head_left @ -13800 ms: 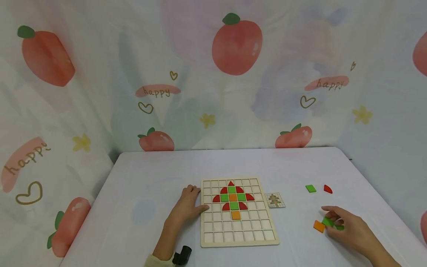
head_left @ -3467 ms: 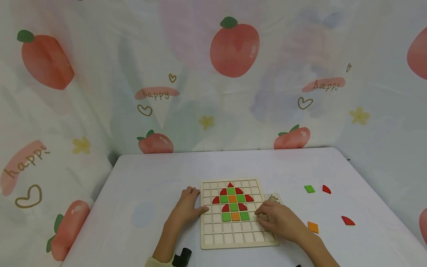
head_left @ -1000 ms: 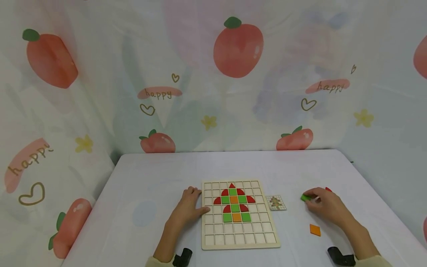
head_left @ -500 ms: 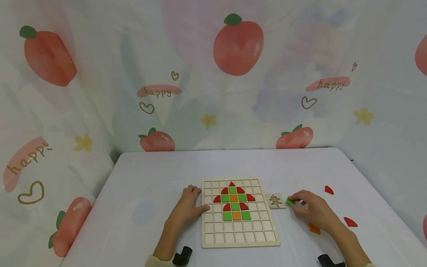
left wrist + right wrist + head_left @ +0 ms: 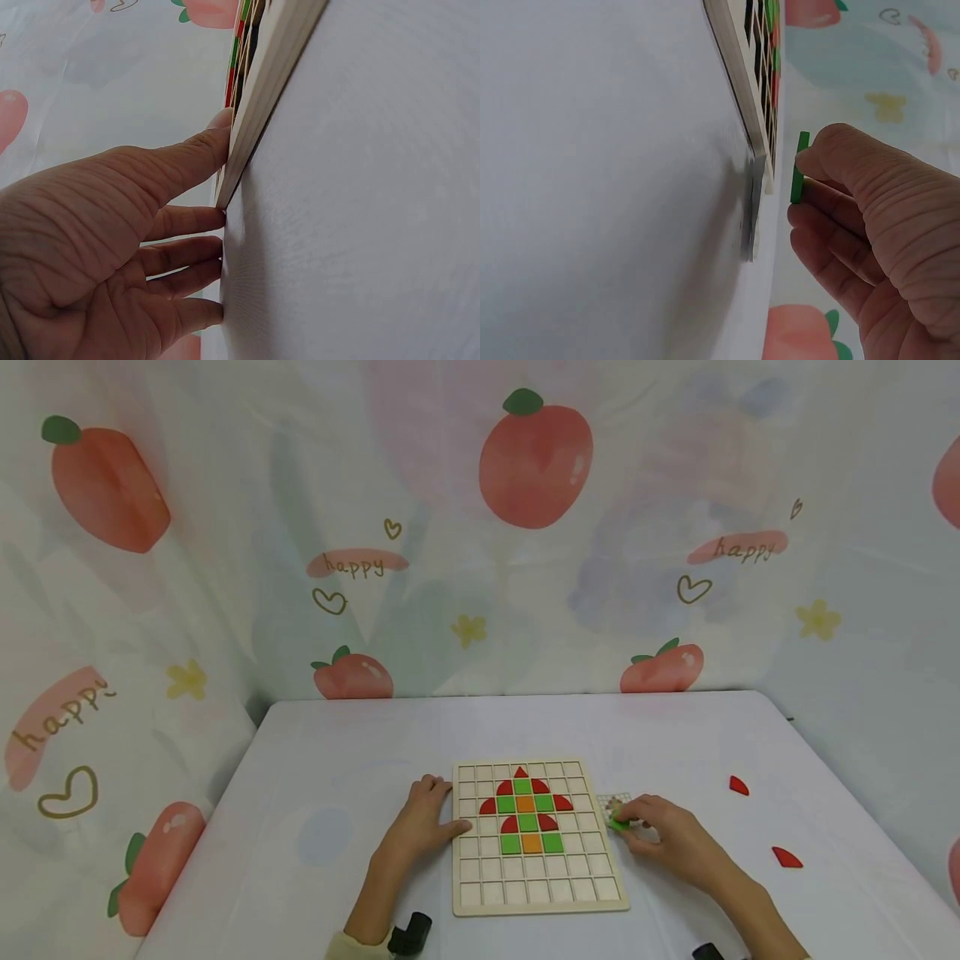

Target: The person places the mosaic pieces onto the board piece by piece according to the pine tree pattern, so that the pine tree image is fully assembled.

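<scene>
A pale wooden grid board (image 5: 540, 893) lies on the table with red, green and orange tiles set in a tree-like pattern. My left hand (image 5: 426, 822) lies at its left edge; in the left wrist view, the thumb rests on the rim (image 5: 259, 97) with the fingers extended below. My right hand (image 5: 667, 839) pinches a green square tile (image 5: 800, 169) between thumb and fingers. In the head view the tile overlaps a small pattern card (image 5: 606, 800) beside the board's right edge, while the right wrist view shows it raised off the table.
Two red quarter-round tiles, a farther one (image 5: 738, 786) and a nearer one (image 5: 787, 857), lie on the white table (image 5: 360, 735) to the right. Black wrist cameras, one on the left (image 5: 410, 935), are strapped to both wrists. A fruit-printed curtain (image 5: 427, 568) hangs behind.
Two green tiles have joined the board's lowest tile row. My right hand has picked up the green tile at the right and carried it left over the card. The orange tile is now hidden behind my right arm.
</scene>
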The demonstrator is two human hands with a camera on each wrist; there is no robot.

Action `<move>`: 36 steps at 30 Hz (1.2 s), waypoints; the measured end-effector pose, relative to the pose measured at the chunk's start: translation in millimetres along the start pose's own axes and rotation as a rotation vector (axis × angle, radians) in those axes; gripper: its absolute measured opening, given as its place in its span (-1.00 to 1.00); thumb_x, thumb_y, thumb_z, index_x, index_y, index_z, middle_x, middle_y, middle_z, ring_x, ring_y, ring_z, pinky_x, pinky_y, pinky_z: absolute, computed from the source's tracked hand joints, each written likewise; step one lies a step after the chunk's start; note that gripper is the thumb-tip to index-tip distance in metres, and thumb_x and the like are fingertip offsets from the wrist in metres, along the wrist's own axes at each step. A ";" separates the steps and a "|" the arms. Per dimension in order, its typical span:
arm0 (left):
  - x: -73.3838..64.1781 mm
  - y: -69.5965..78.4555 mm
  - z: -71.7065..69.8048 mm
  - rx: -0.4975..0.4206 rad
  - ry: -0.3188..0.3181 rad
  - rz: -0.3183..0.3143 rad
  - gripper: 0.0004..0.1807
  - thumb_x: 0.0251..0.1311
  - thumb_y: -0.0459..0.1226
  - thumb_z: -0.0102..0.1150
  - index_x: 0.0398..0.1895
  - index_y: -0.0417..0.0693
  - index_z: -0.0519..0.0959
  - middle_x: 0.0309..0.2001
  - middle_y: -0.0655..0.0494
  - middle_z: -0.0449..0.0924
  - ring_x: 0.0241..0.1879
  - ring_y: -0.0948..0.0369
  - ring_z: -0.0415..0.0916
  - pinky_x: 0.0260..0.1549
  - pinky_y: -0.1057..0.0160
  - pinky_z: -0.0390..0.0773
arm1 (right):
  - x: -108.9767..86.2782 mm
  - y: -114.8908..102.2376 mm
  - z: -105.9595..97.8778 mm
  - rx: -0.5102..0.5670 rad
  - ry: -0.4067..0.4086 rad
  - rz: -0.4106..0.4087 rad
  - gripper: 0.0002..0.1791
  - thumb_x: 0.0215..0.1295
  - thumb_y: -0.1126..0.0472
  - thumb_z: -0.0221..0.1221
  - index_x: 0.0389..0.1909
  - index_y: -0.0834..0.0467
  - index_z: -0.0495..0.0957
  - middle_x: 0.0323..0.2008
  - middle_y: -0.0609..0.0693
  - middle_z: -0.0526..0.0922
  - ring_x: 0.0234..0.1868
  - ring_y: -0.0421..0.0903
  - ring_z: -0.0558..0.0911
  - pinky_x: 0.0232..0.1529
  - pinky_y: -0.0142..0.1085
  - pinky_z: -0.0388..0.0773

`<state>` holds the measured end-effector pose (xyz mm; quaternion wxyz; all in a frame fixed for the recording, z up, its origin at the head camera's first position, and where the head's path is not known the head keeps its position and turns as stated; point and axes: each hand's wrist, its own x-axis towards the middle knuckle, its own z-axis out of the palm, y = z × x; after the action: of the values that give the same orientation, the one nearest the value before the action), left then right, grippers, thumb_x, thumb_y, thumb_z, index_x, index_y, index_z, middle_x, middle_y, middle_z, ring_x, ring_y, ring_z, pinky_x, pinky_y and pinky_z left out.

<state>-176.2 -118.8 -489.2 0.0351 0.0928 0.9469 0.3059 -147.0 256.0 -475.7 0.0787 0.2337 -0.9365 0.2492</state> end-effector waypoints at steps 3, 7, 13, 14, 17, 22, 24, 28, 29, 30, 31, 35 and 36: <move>0.2 0.0 -0.3 -0.002 0.004 0.004 -0.25 0.15 -0.13 0.51 0.32 -0.32 0.46 0.24 -0.24 0.41 0.31 -0.12 0.34 0.26 -0.12 0.49 | 0.2 -6.1 4.9 -0.001 -0.013 -0.031 -0.66 0.08 0.37 0.48 -0.16 -0.04 0.70 -0.12 -0.26 0.67 -0.08 -0.18 0.65 -0.05 -0.23 0.69; 0.0 -0.2 -0.3 -0.005 0.005 0.010 -0.26 0.16 -0.13 0.51 0.31 -0.33 0.46 0.23 -0.25 0.42 0.31 -0.13 0.34 0.26 -0.13 0.49 | 1.3 -15.5 12.3 -0.002 -0.012 -0.099 -0.68 0.10 0.36 0.46 -0.17 -0.04 0.70 -0.11 -0.25 0.68 0.00 -0.08 0.67 0.03 -0.14 0.68; -0.7 -0.4 -0.1 0.001 0.006 0.014 -0.26 0.15 -0.12 0.51 0.31 -0.32 0.46 0.23 -0.24 0.42 0.31 -0.12 0.34 0.26 -0.12 0.49 | 5.1 -33.5 20.2 0.013 -0.035 -0.180 -0.74 0.12 0.35 0.44 -0.22 -0.02 0.69 -0.12 -0.23 0.67 -0.02 -0.09 0.67 0.05 -0.09 0.67; -0.6 -0.4 -0.1 0.003 0.007 0.014 -0.26 0.15 -0.12 0.51 0.31 -0.32 0.46 0.23 -0.24 0.42 0.30 -0.12 0.35 0.25 -0.12 0.49 | 5.7 -36.7 21.5 0.014 -0.041 -0.194 -0.75 0.13 0.34 0.44 -0.22 -0.01 0.69 -0.12 -0.23 0.67 -0.04 -0.13 0.67 0.03 -0.12 0.68; -0.7 -0.1 -0.1 0.004 0.005 0.008 -0.25 0.15 -0.12 0.51 0.31 -0.32 0.46 0.23 -0.24 0.42 0.30 -0.12 0.35 0.26 -0.12 0.49 | 7.6 -45.6 26.7 0.034 -0.053 -0.252 -0.76 0.14 0.35 0.43 -0.23 0.01 0.69 -0.14 -0.21 0.68 -0.10 -0.19 0.64 -0.05 -0.21 0.69; -0.7 -0.3 0.2 0.007 0.009 0.008 -0.25 0.15 -0.12 0.51 0.31 -0.32 0.46 0.22 -0.24 0.42 0.30 -0.11 0.35 0.26 -0.11 0.49 | 10.7 -58.0 38.1 0.056 -0.050 -0.358 -0.77 0.11 0.38 0.43 -0.24 0.05 0.71 -0.18 -0.19 0.69 -0.13 -0.18 0.65 -0.09 -0.27 0.69; -0.7 -0.3 0.2 0.003 0.009 0.009 -0.25 0.15 -0.12 0.51 0.32 -0.32 0.46 0.23 -0.24 0.42 0.30 -0.11 0.35 0.26 -0.11 0.49 | 11.6 -61.8 42.7 0.052 -0.043 -0.397 -0.76 0.08 0.39 0.44 -0.25 0.06 0.71 -0.18 -0.19 0.68 -0.14 -0.19 0.65 -0.10 -0.31 0.68; -0.4 -0.8 -0.1 -0.005 0.008 0.018 -0.25 0.14 -0.12 0.52 0.32 -0.33 0.46 0.23 -0.24 0.42 0.30 -0.12 0.35 0.25 -0.12 0.49 | 13.5 -68.1 50.3 0.038 -0.019 -0.462 -0.74 0.02 0.44 0.42 -0.27 0.09 0.72 -0.20 -0.16 0.68 -0.16 -0.20 0.64 -0.12 -0.40 0.65; -0.4 -0.9 -0.3 -0.007 0.008 0.021 -0.25 0.14 -0.13 0.52 0.31 -0.33 0.46 0.23 -0.25 0.42 0.30 -0.12 0.35 0.25 -0.12 0.49 | 14.0 -69.4 51.6 0.033 -0.012 -0.476 -0.73 0.00 0.45 0.41 -0.28 0.09 0.72 -0.19 -0.15 0.68 -0.16 -0.20 0.65 -0.12 -0.40 0.64; -0.3 -0.9 -0.6 -0.007 0.008 0.021 -0.25 0.14 -0.13 0.52 0.32 -0.33 0.46 0.23 -0.24 0.42 0.30 -0.12 0.35 0.25 -0.12 0.49 | 14.7 -71.1 52.5 0.031 -0.008 -0.489 -0.73 -0.01 0.46 0.41 -0.29 0.09 0.72 -0.19 -0.14 0.69 -0.15 -0.19 0.65 -0.12 -0.41 0.64; -0.4 -0.6 -0.9 -0.005 0.008 0.020 -0.25 0.14 -0.13 0.52 0.31 -0.33 0.46 0.23 -0.24 0.43 0.30 -0.12 0.35 0.25 -0.12 0.49 | 15.2 -72.9 53.3 0.028 -0.005 -0.499 -0.73 -0.02 0.47 0.40 -0.30 0.10 0.73 -0.19 -0.12 0.69 -0.15 -0.17 0.66 -0.11 -0.40 0.64; -0.8 0.8 -1.6 0.000 0.007 0.008 -0.24 0.14 -0.13 0.52 0.32 -0.33 0.46 0.23 -0.24 0.43 0.30 -0.12 0.35 0.26 -0.11 0.49 | 18.4 -80.6 56.4 0.024 -0.007 -0.541 -0.76 0.00 0.47 0.41 -0.34 0.10 0.74 -0.20 -0.11 0.68 -0.15 -0.16 0.65 -0.09 -0.41 0.62; -0.8 0.9 -1.5 0.002 0.008 0.005 -0.24 0.13 -0.13 0.52 0.32 -0.33 0.46 0.23 -0.24 0.43 0.31 -0.12 0.35 0.26 -0.11 0.49 | 19.1 -82.5 57.4 0.029 -0.010 -0.550 -0.77 0.01 0.47 0.41 -0.35 0.10 0.74 -0.21 -0.11 0.68 -0.16 -0.17 0.65 -0.09 -0.42 0.61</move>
<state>-175.5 -119.1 -487.4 0.0306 0.0940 0.9470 0.3055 -126.2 156.2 -484.7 0.1354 0.4816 -0.8345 0.2308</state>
